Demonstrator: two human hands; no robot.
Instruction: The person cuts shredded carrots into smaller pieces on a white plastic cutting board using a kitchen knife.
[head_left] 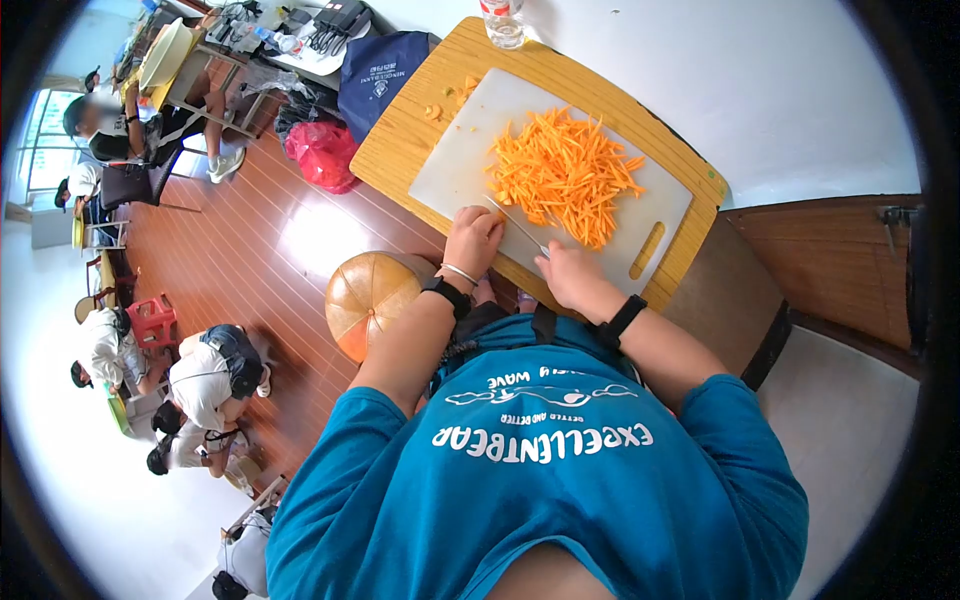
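My right hand (572, 276) is closed round the handle of a knife (518, 225), whose thin blade points up and left over the white cutting board (460, 150). Beside the blade, my left hand (473, 240) presses down at the board's near edge with its fingers curled. A small orange bit of carrot (499, 215) shows at those fingertips, mostly hidden by them. Just beyond the knife lies a large heap of shredded carrot (565, 170). Some carrot scraps (433, 112) rest on the wooden table (395, 140) left of the board.
A clear bottle (505, 25) stands at the table's far edge. To the left are a dark blue bag (378, 85), a red plastic bag (322, 157) and a round leather-look stool (372, 300). Several people sit or bend farther left. A white wall borders the right side.
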